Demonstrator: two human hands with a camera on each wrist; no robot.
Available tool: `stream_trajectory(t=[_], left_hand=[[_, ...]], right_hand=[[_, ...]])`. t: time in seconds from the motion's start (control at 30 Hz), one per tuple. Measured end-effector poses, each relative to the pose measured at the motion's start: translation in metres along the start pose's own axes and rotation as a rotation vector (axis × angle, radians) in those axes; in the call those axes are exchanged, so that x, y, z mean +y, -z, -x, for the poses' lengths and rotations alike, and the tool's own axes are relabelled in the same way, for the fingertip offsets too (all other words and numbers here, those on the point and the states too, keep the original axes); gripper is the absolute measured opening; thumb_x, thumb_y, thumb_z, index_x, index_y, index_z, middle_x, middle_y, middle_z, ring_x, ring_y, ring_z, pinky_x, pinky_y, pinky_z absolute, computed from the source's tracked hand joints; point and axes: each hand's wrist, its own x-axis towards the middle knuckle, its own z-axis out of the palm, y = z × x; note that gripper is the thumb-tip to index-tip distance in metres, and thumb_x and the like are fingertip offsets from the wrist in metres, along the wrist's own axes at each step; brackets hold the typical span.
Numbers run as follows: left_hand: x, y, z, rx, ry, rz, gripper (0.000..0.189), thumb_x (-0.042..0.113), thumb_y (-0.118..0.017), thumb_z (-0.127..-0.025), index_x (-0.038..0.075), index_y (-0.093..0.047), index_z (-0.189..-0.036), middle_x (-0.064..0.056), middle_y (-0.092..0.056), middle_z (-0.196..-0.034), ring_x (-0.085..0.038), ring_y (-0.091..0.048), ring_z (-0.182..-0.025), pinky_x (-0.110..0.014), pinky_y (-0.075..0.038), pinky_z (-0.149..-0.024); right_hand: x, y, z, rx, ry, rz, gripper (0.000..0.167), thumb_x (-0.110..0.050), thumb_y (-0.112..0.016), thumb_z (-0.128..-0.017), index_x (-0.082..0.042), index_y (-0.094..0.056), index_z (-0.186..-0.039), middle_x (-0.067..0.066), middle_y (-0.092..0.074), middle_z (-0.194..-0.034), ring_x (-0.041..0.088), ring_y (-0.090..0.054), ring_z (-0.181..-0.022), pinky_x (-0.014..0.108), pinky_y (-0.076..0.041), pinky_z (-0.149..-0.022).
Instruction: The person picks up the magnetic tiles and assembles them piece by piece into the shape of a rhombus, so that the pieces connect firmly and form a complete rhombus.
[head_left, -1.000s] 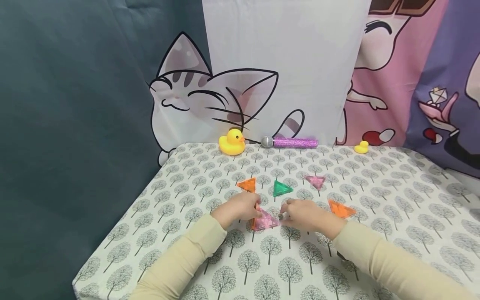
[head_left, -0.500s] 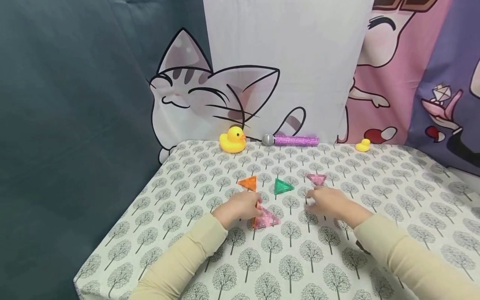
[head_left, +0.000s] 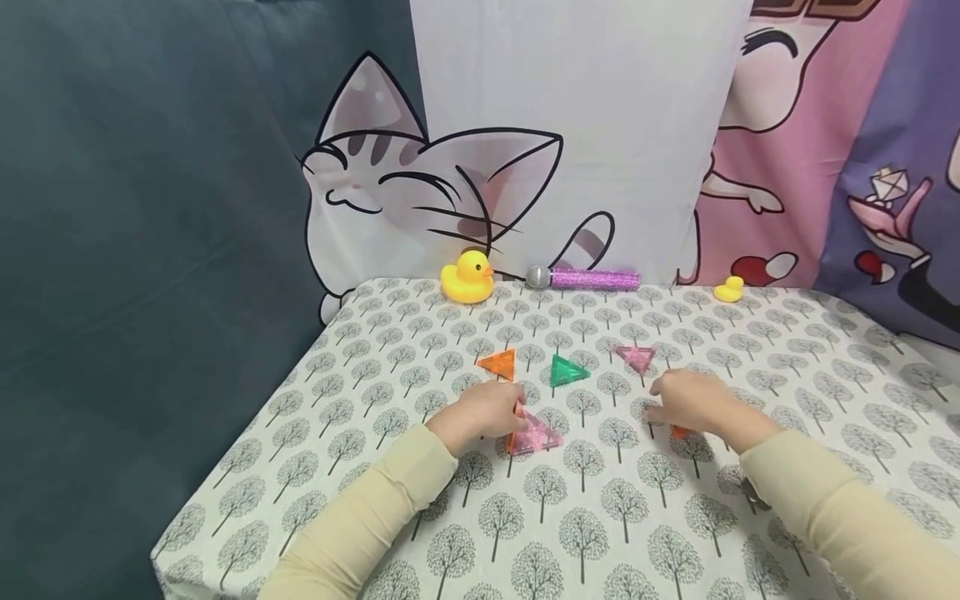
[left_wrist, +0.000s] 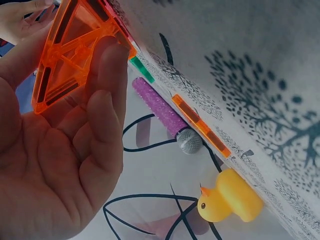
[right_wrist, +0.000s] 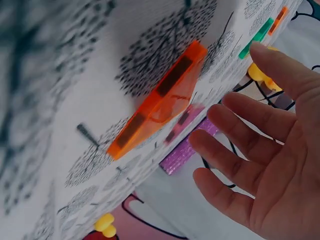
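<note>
Here, the left hand (head_left: pixel 487 408) pinches an orange triangle (left_wrist: pixel 70 56) beside a pink triangle (head_left: pixel 537 435) on the table (head_left: pixel 337 400). The right hand (head_left: pixel 692 400) spreads its fingers near another orange triangle (right_wrist: pixel 159 107) lying there.

No letters, numbers, labels, brands or signs can be read in any view: none on the tiles (head_left: pixel 567 371), none on the microphone (head_left: pixel 594 279) or ducks (head_left: pixel 467 282) near the desk's (head_left: pixel 352 475) far edge, none on the backdrop (head_left: pixel 637 108).
</note>
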Motion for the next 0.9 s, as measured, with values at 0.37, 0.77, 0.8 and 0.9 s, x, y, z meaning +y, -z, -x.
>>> stream_trajectory(t=[0.37,0.77,0.8,0.9], left_hand=[[0.0,0.0,-0.002,-0.006,0.002,-0.005,0.038,0.035,-0.064,-0.076,0.014,-0.058,-0.107,0.007,-0.055,-0.074,-0.017,-0.054,-0.081,-0.036,-0.041,-0.073],[-0.001,-0.001,-0.001,-0.01,0.014,-0.002,0.04,0.036,-0.063,-0.076,0.015,-0.057,-0.109,0.008,-0.055,-0.076,-0.017,-0.054,-0.082,-0.035,-0.042,-0.074],[-0.001,-0.001,-0.002,-0.01,0.013,-0.005,0.04,0.036,-0.063,-0.076,0.015,-0.057,-0.109,0.008,-0.055,-0.076,-0.017,-0.054,-0.082,-0.035,-0.042,-0.074],[0.0,-0.001,-0.002,-0.012,0.015,-0.009,0.039,0.036,-0.063,-0.077,0.016,-0.056,-0.109,0.008,-0.055,-0.074,-0.018,-0.054,-0.083,-0.036,-0.041,-0.073]], right_hand=[[0.017,0.002,0.017,-0.094,-0.08,-0.028,0.037,-0.05,-0.068,-0.064,-0.016,-0.056,-0.065,-0.004,-0.051,-0.067,0.013,-0.043,-0.058,0.034,-0.039,-0.051],[0.023,-0.004,0.012,-0.106,0.006,-0.093,0.03,-0.036,-0.074,-0.061,-0.011,-0.065,-0.074,-0.004,-0.058,-0.07,0.015,-0.053,-0.063,0.039,-0.045,-0.062],[0.024,-0.004,0.011,-0.107,0.02,-0.092,0.03,-0.036,-0.074,-0.061,-0.01,-0.065,-0.074,-0.003,-0.058,-0.071,0.015,-0.054,-0.064,0.039,-0.045,-0.063],[0.026,-0.001,0.01,-0.111,0.046,-0.095,0.025,-0.033,-0.071,-0.064,-0.01,-0.062,-0.069,-0.003,-0.056,-0.066,0.014,-0.051,-0.06,0.036,-0.044,-0.059]])
